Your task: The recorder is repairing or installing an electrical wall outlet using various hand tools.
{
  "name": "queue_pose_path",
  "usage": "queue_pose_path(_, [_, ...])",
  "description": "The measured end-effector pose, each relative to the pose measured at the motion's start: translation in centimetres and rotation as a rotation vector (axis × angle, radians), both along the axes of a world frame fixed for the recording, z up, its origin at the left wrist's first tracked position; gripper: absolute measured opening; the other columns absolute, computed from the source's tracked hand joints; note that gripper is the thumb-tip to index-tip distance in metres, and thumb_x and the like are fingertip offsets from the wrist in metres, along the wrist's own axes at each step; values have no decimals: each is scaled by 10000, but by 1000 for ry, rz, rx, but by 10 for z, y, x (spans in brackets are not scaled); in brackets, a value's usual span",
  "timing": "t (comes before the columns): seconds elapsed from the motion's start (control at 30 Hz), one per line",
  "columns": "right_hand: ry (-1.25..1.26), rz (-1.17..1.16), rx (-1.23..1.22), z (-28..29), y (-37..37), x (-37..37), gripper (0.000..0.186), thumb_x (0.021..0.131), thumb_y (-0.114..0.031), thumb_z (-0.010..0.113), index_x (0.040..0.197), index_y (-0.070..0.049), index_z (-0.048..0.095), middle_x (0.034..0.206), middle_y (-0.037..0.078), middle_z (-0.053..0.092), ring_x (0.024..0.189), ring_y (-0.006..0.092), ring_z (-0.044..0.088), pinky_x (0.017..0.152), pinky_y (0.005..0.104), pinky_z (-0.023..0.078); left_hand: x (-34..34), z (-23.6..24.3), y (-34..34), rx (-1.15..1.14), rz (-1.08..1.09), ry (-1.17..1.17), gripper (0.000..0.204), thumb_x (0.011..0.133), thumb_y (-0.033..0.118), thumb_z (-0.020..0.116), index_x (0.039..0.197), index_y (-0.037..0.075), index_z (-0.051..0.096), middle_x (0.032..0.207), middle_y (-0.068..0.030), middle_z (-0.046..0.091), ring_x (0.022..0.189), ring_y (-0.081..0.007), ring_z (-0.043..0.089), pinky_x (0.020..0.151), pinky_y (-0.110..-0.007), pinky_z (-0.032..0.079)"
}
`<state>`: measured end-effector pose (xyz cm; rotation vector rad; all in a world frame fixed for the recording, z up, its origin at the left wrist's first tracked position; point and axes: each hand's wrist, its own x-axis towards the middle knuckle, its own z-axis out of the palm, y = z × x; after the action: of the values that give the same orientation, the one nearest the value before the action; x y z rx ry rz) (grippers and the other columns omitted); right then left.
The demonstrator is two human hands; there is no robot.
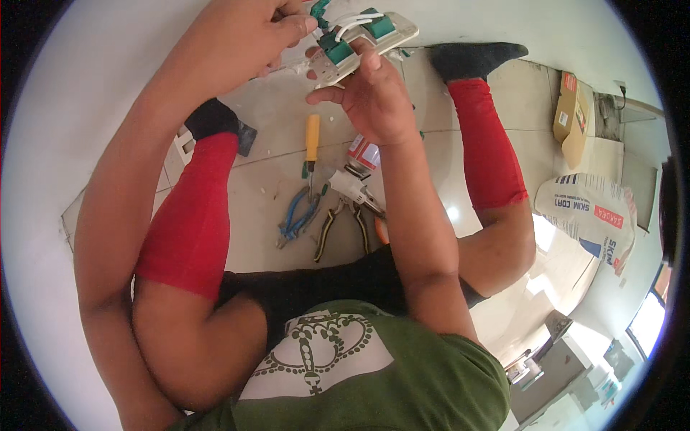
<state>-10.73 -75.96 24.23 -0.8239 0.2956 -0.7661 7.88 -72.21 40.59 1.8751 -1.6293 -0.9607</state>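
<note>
A cream wall-socket plate [405, 30] with green modules [336, 49] and white wires [351, 26] is held up near the wall, its back side showing. My right hand [381, 100] grips it from below, with the thumb on its near edge and the fingers partly behind it. My left hand [277, 39] is beside the plate's left end, thumb and fingers pinched at a small green part [320, 10]. The top edge of the picture cuts off some of the left fingers.
On the tiles between my legs lie a yellow-handled screwdriver [312, 138], blue-handled pliers [298, 214], pliers with black-and-yellow handles [325, 233] and a red-and-white can [364, 152] beside a white torch-like head [348, 185]. Rightward are an open cardboard box [570, 118] and a white printed sack [586, 215].
</note>
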Motion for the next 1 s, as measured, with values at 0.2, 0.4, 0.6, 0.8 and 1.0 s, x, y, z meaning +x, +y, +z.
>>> queue_pose_path(0.2, [-6,-34,70,10,1,-7,578,903,-257,777,1313,68,530,1194,165,653,1036,270,681,880,468,625,-6,8,-17,225,-39,-139,258,978,181,635,846,-36,679,654,-73,608,603,-142,556,566,-330,452])
queue_pose_path(0.4, [129,-140,-49,17,10,5,584,832,-119,846,1291,62,534,1155,128,676,1041,223,676,918,410,606,7,-7,-16,111,-122,-150,242,966,205,653,879,-14,706,704,-87,639,628,-168,540,600,-357,446])
queue_pose_path(0.6, [410,-280,-269,17,20,9,617,778,-53,883,1279,55,539,1181,112,686,1047,199,682,950,340,565,33,-75,-19,-22,-148,-89,203,991,209,638,1047,21,688,830,-14,650,736,-87,549,674,-273,463])
queue_pose_path(0.8, [98,-241,-24,14,20,16,559,854,-185,840,1269,50,550,1145,152,683,1025,227,694,904,392,605,33,-69,-19,-99,-263,-57,183,999,176,614,995,-3,654,825,-28,645,766,-136,574,765,-318,486])
queue_pose_path(1.0, [49,-200,119,25,25,21,534,920,-316,768,1228,74,572,1116,148,672,979,240,702,874,408,626,33,-66,-15,-124,-261,-2,172,993,170,610,941,8,631,771,-15,599,736,-130,548,721,-319,466])
